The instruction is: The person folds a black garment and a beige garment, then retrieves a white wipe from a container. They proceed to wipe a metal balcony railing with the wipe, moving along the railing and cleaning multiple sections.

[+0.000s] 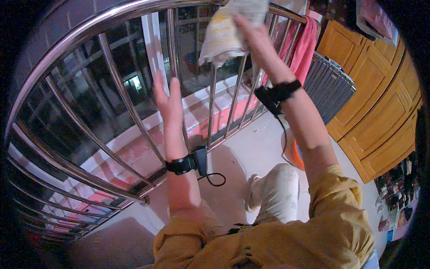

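Note:
My right hand [252, 33] grips a white-and-yellow cloth [218, 37] at the top rail of a stainless-steel railing [111, 11]. The cloth hangs down in front of the upright bars, and its upper part is cut off by the picture's edge. My fingers are partly hidden against it. Lower and to the left, my left hand [168, 95] is raised beside an upright bar [172, 43] with its fingers apart. It holds nothing, and I cannot tell whether it touches the bar. Each wrist wears a black strap with a small device and cable.
A pink towel [304, 47] hangs over the railing's right end. Beyond it stand a grey ribbed panel [327, 82] and wooden cabinets [379, 94]. An orange basin [298, 156] sits on the pale floor [231, 168] by my leg. Windows [134, 84] lie behind the bars.

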### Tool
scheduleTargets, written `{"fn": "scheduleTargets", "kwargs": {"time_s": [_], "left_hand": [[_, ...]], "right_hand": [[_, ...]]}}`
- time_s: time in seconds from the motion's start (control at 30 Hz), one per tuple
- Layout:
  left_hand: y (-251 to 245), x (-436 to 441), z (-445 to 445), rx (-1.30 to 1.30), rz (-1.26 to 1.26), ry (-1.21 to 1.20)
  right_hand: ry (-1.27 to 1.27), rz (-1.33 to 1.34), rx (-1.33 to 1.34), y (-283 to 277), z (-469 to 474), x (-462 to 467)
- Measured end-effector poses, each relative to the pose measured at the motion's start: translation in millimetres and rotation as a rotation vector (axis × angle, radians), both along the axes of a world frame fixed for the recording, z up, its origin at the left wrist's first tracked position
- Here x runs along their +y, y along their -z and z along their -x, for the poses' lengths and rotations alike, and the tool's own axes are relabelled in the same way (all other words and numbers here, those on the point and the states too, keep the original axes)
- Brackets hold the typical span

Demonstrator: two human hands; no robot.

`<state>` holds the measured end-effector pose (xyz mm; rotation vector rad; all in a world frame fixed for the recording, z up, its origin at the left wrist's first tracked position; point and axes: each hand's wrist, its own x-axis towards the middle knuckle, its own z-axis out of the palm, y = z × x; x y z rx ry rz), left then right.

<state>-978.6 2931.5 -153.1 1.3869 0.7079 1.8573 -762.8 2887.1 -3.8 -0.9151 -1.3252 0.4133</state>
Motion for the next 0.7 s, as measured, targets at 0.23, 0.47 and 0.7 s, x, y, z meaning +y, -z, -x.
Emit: {"fn": "scheduleTargets", "kwargs": {"time_s": [0.23,0.47,0.7], "left_hand": [[32.8,6.3,-20.5,0.143,0.119,0.156],[55.4,18.6,-28.7,0.045,0.076,0.195],[72.9,31.3,-35.6,0.055,-0.02,0.107]], "right_hand": [[0.308,-0.344,-0.221,90.1,14.7,88.5],[0.137,0.174,-0.189,150.1,9.1,33.1],[0.174,-0.423,-0.004,39.2,17.8,90.9]]}}
